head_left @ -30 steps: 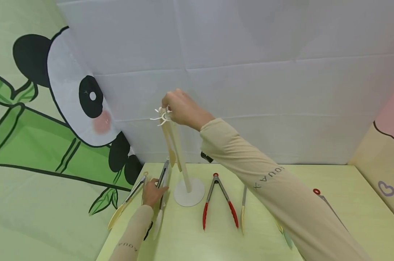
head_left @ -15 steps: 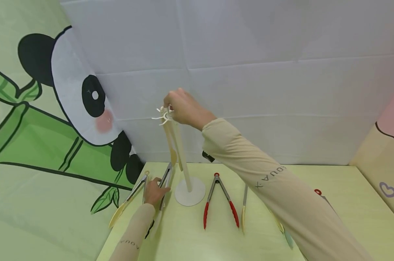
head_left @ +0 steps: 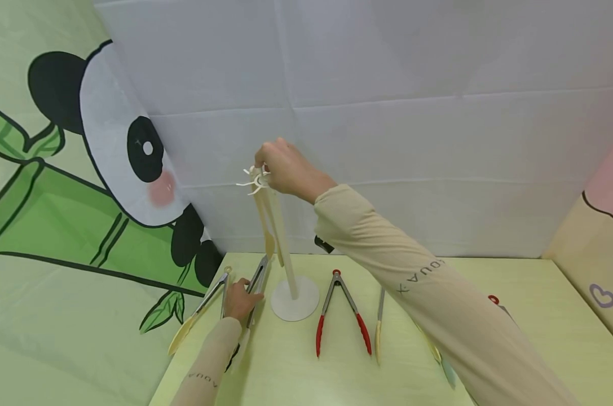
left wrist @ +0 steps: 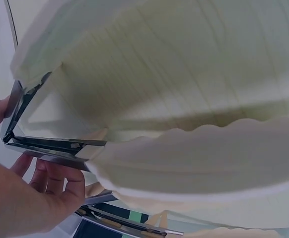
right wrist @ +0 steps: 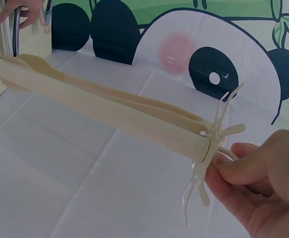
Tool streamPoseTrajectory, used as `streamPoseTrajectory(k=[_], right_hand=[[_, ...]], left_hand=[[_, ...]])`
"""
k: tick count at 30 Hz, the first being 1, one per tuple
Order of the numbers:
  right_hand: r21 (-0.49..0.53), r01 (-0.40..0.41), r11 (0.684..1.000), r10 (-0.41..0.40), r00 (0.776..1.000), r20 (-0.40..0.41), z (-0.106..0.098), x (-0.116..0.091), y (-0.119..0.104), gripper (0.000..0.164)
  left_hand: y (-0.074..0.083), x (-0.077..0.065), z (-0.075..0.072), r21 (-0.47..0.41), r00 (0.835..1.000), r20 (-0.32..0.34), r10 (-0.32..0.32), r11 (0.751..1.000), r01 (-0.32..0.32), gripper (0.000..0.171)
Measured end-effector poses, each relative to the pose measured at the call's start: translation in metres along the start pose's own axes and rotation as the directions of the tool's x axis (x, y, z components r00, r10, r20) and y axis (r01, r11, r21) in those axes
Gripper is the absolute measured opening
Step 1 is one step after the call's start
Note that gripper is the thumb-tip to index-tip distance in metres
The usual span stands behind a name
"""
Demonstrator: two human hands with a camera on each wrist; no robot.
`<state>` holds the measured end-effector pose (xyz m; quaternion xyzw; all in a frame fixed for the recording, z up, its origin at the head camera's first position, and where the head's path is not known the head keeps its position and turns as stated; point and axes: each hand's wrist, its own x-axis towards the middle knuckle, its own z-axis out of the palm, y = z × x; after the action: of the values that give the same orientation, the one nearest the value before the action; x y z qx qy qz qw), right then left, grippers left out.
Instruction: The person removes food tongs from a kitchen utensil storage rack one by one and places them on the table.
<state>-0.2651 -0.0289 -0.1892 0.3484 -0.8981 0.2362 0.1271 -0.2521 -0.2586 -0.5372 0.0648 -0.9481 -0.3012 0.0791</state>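
Note:
My right hand (head_left: 291,169) is at the top of a white utensil stand (head_left: 294,301), with thumb and fingers pinching one of its thin curved hooks (right wrist: 229,152). Beige utensils (right wrist: 134,102), one with a spoon-like end, hang along the pole (right wrist: 100,111) on the stand's left side. Low beside the stand's base, my left hand (head_left: 241,301) grips a pair of metal tongs (head_left: 257,276) by the hinge end. In the left wrist view these tongs have spread arms and wavy white tips (left wrist: 199,161); the fingers curl around the lower arm.
Yellow-tipped tongs (head_left: 186,332) lie left of my left hand. Red-tipped tongs (head_left: 359,321) stand spread right of the base, beside other yellow-tipped tongs (head_left: 379,335). More tongs (head_left: 494,299) are partly hidden by my right sleeve. A white cloth (head_left: 387,141) hangs behind the table (head_left: 347,378).
The hinge end of the tongs in my left hand has dropped slightly. My right hand stays at the hook. The head view has shifted a little.

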Motion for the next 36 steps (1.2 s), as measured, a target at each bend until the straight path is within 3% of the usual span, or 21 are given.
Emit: streamPoseTrajectory(k=[10,20,36], right_hand=[[0.030,0.052,0.998,-0.052,0.999,-0.007,0.000,0.000,0.009,0.019],[0.017,0.043,0.999,-0.042,0.999,-0.003,0.000,-0.001,0.008,0.019],[-0.008,0.037,0.999,-0.037,0.999,-0.014,0.002,-0.002,0.001,0.019]], left_hand=[[0.000,0.002,0.002,0.050,0.999,0.030,-0.018,0.999,0.016,0.054],[0.001,0.001,0.002,0.111,0.999,0.034,-0.040,0.993,0.036,0.051],[0.006,-0.001,-0.015,0.070,0.994,0.105,-0.041,0.997,0.034,0.053]])
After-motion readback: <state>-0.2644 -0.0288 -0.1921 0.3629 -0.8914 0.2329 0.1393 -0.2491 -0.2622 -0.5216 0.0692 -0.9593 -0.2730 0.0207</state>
